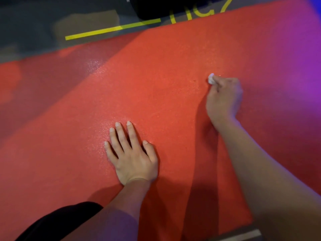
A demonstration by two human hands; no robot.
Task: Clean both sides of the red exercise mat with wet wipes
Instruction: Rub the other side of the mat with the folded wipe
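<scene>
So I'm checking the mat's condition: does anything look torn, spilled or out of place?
Nothing stands out. The red mat lies flat and intact; the left hand rests on it, and the right hand holds a small balled wipe.

Dark grey floor (34, 23) along the top of the view, marked with a straight strip of yellow tape (111, 30) and further yellow markings (196, 13) beside it, partly cut off. A black object (156, 7) sits on the floor at the top edge, too dark to identify. Purple light (311, 54) washes in from the right; shadows fall across the left side.
</scene>
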